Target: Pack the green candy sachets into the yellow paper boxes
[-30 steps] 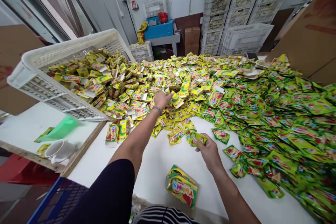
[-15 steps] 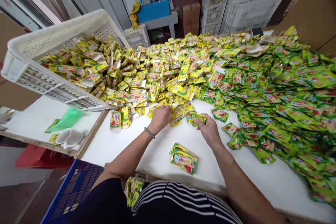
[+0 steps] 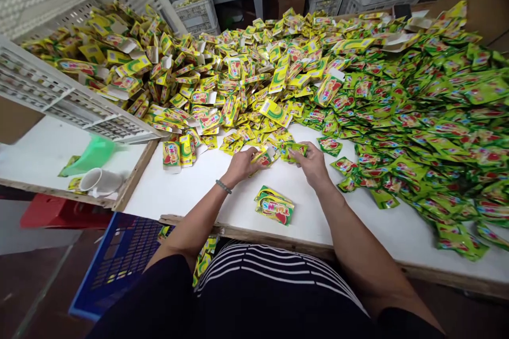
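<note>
Left hand [image 3: 238, 167] pinches a yellow packet [image 3: 263, 158]; right hand [image 3: 314, 163] grasps a few green packets [image 3: 293, 148], both just beyond the stack [image 3: 275, 206] lying near the table [image 3: 178, 196] edge. Past the stack spreads the heap [image 3: 397, 106]; left of the stack, a tipped crate [image 3: 59, 100]. Seemingly only this one stack is gathered, while nearly all the heap lies loose.

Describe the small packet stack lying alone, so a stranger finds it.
Find the white table under the huge packet heap. On its bare near strip, nearer than the left hand and right hand, lies the stack. It alone is tidy and apart.
</note>
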Motion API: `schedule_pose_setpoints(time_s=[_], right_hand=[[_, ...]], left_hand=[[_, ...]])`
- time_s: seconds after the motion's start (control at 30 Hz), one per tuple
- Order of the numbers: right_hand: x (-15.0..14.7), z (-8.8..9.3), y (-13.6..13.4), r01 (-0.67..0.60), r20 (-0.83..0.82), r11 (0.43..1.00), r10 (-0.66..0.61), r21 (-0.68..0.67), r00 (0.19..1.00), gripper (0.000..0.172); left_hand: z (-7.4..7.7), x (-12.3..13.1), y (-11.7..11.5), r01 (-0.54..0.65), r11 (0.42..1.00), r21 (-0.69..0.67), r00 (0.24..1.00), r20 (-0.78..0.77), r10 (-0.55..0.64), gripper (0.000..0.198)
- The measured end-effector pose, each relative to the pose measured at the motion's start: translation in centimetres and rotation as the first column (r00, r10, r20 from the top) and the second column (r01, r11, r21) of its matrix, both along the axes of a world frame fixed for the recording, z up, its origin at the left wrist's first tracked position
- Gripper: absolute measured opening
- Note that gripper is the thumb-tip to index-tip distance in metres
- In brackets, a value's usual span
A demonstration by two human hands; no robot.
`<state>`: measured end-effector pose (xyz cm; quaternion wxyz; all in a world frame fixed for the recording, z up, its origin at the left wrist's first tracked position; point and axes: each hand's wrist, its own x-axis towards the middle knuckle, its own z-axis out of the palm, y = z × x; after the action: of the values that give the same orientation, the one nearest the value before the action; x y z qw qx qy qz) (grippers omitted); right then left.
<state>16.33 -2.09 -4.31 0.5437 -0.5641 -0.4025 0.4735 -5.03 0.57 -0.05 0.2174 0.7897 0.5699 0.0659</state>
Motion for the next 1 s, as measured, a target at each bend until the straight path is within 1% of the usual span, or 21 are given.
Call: schedule_pose_setpoints(time_s=[0.03,0.07,0.1,0.13,0.17,0.2,0.23,0.27,0.3,0.33,0.4,0.47,0.53,0.57,0.67,0.7,0.77,0.83,0.93,1.0], right_hand=[[-0.1,0.2,0.0,0.002,-0.001,0.999,-0.002,0.045,1.0,0.042],[-0.2,0.3,0.0,0.008,0.015,0.997,-0.01,0.08,1.0,0.041],[-0.2,0.5,0.0,0.013,0.044,0.995,-0.017,0.103,0.999,0.04],[-0.1,0.7,0.0,0.011,0.083,0.994,-0.02,0.111,0.996,0.039],[0.0,1.0,0.0,0.0,0.124,0.995,-0.013,0.104,0.992,0.039],[0.2,1.2,-0.1,-0.02,0.161,0.996,0.006,0.087,0.987,0.039],[0.4,1.5,-0.1,-0.046,0.191,0.997,0.033,0.065,0.981,0.04],[0.7,1.7,-0.1,-0.077,0.214,0.996,0.067,0.039,0.975,0.041],[0.9,1.9,-0.2,-0.11,0.232,0.994,0.104,0.013,0.967,0.041],[1.2,2.1,-0.2,-0.143,0.248,0.99,0.142,-0.013,0.958,0.04],[1.5,2.4,-0.3,-0.191,0.281,0.98,0.2,-0.057,0.939,0.037],[1.5,2.5,-0.2,-0.201,0.32,0.977,0.213,-0.07,0.923,0.033],[1.5,2.4,-0.2,-0.193,0.332,0.98,0.196,-0.043,0.923,0.032],[1.4,2.3,-0.1,-0.186,0.309,0.982,0.182,-0.018,0.934,0.033],[1.3,1.9,0.1,-0.149,0.167,0.988,0.142,0.031,0.976,0.041],[1.3,1.7,0.2,-0.129,0.147,0.991,0.124,0.03,0.981,0.043],[1.4,1.5,0.3,-0.09,0.211,0.996,0.083,0.024,0.974,0.044],[1.2,1.3,0.3,-0.067,0.323,0.996,0.046,0.054,0.945,0.043],[0.8,1.1,0.2,-0.038,0.392,0.992,-0.011,0.117,0.92,0.045],[0.6,1.0,0.1,-0.017,0.403,0.99,-0.042,0.14,0.914,0.045]], left_hand=[[-0.2,0.2,-0.4,-0.002,1.0,-0.015,0.995,0.104,0.003,0.047],[-0.4,0.5,-0.7,0.005,0.999,-0.044,0.974,0.227,0.005,0.046],[-0.6,0.9,-0.9,0.016,0.996,-0.084,0.933,0.361,0.015,0.045],[-0.9,1.2,-1.0,0.023,0.991,-0.133,0.869,0.492,0.045,0.044],[-1.2,1.7,-1.1,0.023,0.982,-0.186,0.791,0.604,0.096,0.044],[-1.4,2.1,-1.0,0.02,0.97,-0.244,0.711,0.685,0.157,0.043],[-1.6,2.5,-0.9,0.017,0.954,-0.299,0.644,0.733,0.218,0.043],[-1.7,2.8,-0.8,0.014,0.937,-0.348,0.597,0.755,0.272,0.044],[-1.7,3.1,-0.7,0.01,0.922,-0.388,0.569,0.76,0.313,0.044],[-1.7,3.4,-0.6,0.011,0.909,-0.417,0.558,0.757,0.341,0.044],[-1.6,3.8,-0.5,0.029,0.893,-0.45,0.558,0.749,0.359,0.043],[-1.5,4.3,-0.6,0.056,0.885,-0.462,0.553,0.753,0.357,0.042],[-1.5,4.7,-0.8,0.081,0.874,-0.48,0.529,0.763,0.371,0.042],[-1.5,4.8,-0.9,0.085,0.861,-0.501,0.505,0.767,0.396,0.044],[-1.3,5.0,-1.1,0.087,0.791,-0.606,0.403,0.747,0.529,0.048],[-1.3,5.0,-1.1,0.092,0.765,-0.637,0.373,0.735,0.567,0.049],[-1.1,4.9,-1.1,0.11,0.729,-0.675,0.332,0.716,0.614,0.05],[-1.2,4.8,-1.2,0.113,0.714,-0.69,0.297,0.71,0.639,0.05],[-1.5,4.7,-1.3,0.082,0.709,-0.701,0.246,0.703,0.667,0.049],[-1.7,4.8,-1.3,0.059,0.724,-0.688,0.227,0.715,0.661,0.049]])
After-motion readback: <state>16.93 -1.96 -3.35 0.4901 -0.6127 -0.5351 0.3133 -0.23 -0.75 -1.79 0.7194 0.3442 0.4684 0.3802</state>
